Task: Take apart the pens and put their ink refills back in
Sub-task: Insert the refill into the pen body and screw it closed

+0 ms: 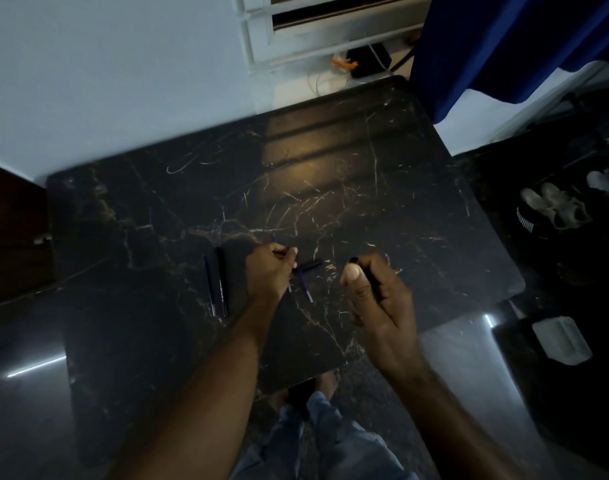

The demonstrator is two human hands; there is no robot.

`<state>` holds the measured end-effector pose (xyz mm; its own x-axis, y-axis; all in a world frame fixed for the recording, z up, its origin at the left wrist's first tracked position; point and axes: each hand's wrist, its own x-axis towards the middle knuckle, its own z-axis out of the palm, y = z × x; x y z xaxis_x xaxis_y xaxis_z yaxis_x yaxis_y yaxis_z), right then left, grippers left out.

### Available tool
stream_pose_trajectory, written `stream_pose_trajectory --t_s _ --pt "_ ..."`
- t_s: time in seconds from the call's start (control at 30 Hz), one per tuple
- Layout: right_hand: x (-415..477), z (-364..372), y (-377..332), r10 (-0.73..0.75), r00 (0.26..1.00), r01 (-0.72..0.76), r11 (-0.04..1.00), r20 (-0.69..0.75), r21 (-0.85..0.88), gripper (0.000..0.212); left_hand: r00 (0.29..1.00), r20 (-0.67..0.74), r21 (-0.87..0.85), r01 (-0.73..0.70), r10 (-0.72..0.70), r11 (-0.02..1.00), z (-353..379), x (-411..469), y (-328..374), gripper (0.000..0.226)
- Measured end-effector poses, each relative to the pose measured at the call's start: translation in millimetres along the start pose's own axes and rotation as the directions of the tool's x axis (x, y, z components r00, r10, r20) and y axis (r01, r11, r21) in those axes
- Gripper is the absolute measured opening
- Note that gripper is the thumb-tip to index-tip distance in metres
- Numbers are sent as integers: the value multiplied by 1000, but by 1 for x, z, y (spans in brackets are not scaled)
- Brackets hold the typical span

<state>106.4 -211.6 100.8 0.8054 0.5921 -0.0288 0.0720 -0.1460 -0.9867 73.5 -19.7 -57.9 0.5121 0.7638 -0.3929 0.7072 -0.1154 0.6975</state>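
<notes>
Gripping pen barrel in right hand | left hand pinching refill

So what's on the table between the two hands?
In the head view, a short black pen piece and a thin blue refill lie there.

Both forearms are bare, with no sleeves, watch or rings showing on the left hand or right hand. Faded blue jeans cover the legs; the foot is bare.
</notes>
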Motion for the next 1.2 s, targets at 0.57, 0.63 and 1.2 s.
stream_pose_trajectory --t_s 0.57,0.63,1.2 --pt "-5 -1 -5 14 1000 -13 998 0 68 23 995 5 393 91 -102 915 -33 -18 6 29" --pt "-4 2 -5 12 1000 -12 998 8 65 21 997 -23 413 80 -77 907 -30 -17 10 23" --pt "18 -4 -15 -39 999 40 997 -12 67 24 806 -337 -664 -570 486 484 -94 -99 170 15"
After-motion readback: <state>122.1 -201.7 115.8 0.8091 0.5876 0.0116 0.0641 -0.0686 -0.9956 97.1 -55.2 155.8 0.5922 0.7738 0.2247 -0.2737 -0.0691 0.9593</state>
